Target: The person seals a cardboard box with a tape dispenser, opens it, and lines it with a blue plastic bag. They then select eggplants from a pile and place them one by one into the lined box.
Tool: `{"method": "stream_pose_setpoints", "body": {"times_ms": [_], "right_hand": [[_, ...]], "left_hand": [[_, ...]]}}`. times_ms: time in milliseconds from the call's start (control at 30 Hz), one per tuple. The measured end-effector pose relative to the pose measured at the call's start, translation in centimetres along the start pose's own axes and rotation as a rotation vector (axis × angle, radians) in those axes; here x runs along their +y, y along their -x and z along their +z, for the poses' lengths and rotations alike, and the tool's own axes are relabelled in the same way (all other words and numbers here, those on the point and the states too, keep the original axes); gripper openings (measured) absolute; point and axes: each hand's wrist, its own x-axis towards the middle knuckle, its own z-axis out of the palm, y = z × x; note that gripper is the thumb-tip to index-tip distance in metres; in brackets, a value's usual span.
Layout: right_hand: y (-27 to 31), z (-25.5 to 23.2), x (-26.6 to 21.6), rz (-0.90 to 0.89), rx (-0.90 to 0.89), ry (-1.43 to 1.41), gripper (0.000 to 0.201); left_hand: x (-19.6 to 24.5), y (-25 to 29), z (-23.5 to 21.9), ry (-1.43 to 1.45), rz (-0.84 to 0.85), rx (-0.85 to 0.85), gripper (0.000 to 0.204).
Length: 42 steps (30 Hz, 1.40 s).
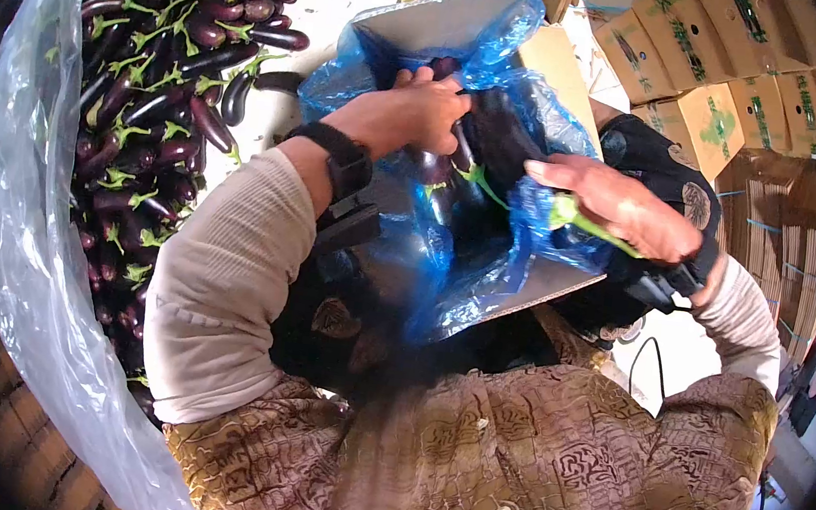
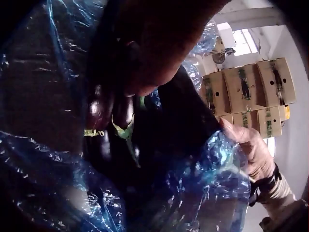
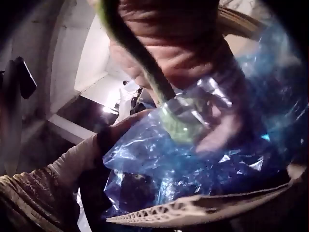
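A cardboard box (image 1: pixel 524 294) lined with a blue plastic bag (image 1: pixel 499 34) lies at the person's lap, with dark purple eggplants (image 2: pixel 99 106) inside. The left hand (image 1: pixel 424 111) reaches into the box and rests on the eggplants; its fingertips are partly hidden. At the box's right side, the right hand (image 1: pixel 625 204) grips a large eggplant (image 1: pixel 503 130) near its green stem end (image 1: pixel 564 212). In the right wrist view the long stem (image 3: pixel 145 63) runs up past the palm, and blue film overlaps the green cap.
A big heap of eggplants (image 1: pixel 158 106) lies on the left, behind a clear plastic sheet (image 1: pixel 20 211). Printed cartons (image 1: pixel 693 46) are stacked at the upper right. Bundles of flattened cardboard (image 1: pixel 772 236) stand right of the person.
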Motion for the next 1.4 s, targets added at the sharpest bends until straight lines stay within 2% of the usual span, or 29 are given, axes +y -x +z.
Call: {"method": "stream_pose_setpoints", "body": {"times_ms": [33,133,200,233,300,333,400,433,500,567,600,700,733,767,833,900,933,967,1000,1033,1100,1133,1167,1233,1267,1300,1333,1367,1400], "right_hand": [[-2.1,-0.2,1.3,-0.015,-0.089,-0.077,0.051],[-3.1,1.6,0.2,0.039,-0.053,-0.051,0.061],[-4.7,2.1,1.6,-0.167,0.114,-0.180,0.075],[-5.1,2.3,1.6,-0.169,0.115,-0.180,0.075],[-5.6,2.5,1.4,-0.192,0.178,-0.277,0.088],[-5.5,1.8,1.1,-0.160,0.130,-0.152,0.090],[-4.6,1.7,0.9,-0.124,0.066,-0.184,0.088],[-4.3,1.8,0.9,-0.088,0.002,-0.209,0.087],[-4.2,2.3,2.2,-0.274,-0.162,-0.281,0.079],[-4.4,2.9,2.5,-0.188,-0.134,-0.331,0.083],[-4.1,3.1,2.6,-0.189,-0.134,-0.331,0.083],[-3.9,2.9,2.8,-0.133,-0.057,-0.304,0.079],[-4.3,2.3,3.2,-0.153,-0.168,-0.280,0.076],[-4.5,1.9,3.4,-0.169,-0.279,-0.256,0.073],[-3.7,1.8,2.7,-0.121,-0.252,-0.235,0.062],[-2.1,0.2,2.0,-0.104,-0.283,0.218,0.055],[-1.1,-0.8,2.7,-0.191,-0.295,0.384,0.040],[-0.3,-1.4,3.5,-0.083,-0.290,0.599,0.028],[1.2,-2.1,4.6,-0.433,-0.224,0.792,0.020],[2.2,-2.7,5.8,-0.647,-0.133,0.928,0.019],[6.3,-2.1,2.9,-0.380,-0.139,0.988,0.015],[7.4,-2.4,2.1,-0.340,-0.159,1.027,0.013],[8.3,-2.7,1.7,-0.299,-0.176,1.065,0.012],[8.3,-4.0,0.6,-0.506,-0.112,0.834,0.014],[7.5,-3.8,-0.1,-0.496,0.086,0.669,0.016],[6.5,-3.4,-1.4,-0.505,0.307,0.694,0.021],[4.9,-3.4,-2.3,-0.629,0.404,0.753,0.033],[3.2,-2.7,-2.9,-0.622,0.420,0.677,0.048],[-0.7,-3.3,-2.7,-0.739,0.375,0.706,0.057]], "left_hand": [[-0.2,-0.1,0.3,0.002,-0.029,-0.003,0.073],[-3.4,-1.8,3.0,0.148,0.057,0.151,0.057],[-3.1,-1.1,2.5,0.421,0.146,0.351,0.037],[-2.7,-0.3,2.3,0.419,0.146,0.352,0.037],[-2.0,0.6,1.9,1.127,0.118,0.091,0.025],[-2.0,0.6,2.2,1.302,0.114,0.015,0.023],[-1.5,0.7,2.7,1.594,0.102,-0.184,0.018],[-0.8,0.7,3.1,1.634,0.093,-0.163,0.017],[0.9,0.9,3.2,1.712,0.078,-0.121,0.018],[2.9,1.2,1.6,1.869,-0.294,-0.044,0.027],[2.6,1.2,1.7,1.845,-0.112,-0.066,0.040],[3.5,0.5,1.9,1.794,-0.185,-0.064,0.042],[3.0,0.3,3.0,1.686,0.068,0.005,0.042],[2.9,0.1,3.4,1.685,0.068,0.004,0.042],[4.2,1.6,0.8,1.779,-0.225,-0.109,0.041],[4.1,1.1,1.5,1.799,-0.299,-0.085,0.043],[4.0,1.4,1.5,1.696,-0.298,0.018,0.047],[3.7,1.1,1.5,1.691,-0.368,0.072,0.062],[3.4,0.8,1.7,1.685,-0.437,0.127,0.078],[3.4,1.0,1.5,1.689,-0.437,0.128,0.078],[3.7,1.5,0.7,1.473,-0.486,0.294,0.097],[3.1,1.7,0.9,1.469,-0.423,0.276,0.104],[3.0,1.5,1.0,1.470,-0.415,0.273,0.104],[3.0,1.2,1.3,1.343,-0.355,0.254,0.104],[3.0,1.2,1.5,1.346,-0.285,0.259,0.104],[3.1,1.2,1.5,1.339,-0.284,0.262,0.104],[3.4,1.1,1.5,1.305,-0.288,0.256,0.103],[3.7,1.0,1.4,1.271,-0.295,0.251,0.103],[4.0,1.0,1.3,1.240,-0.314,0.316,0.102]]}}
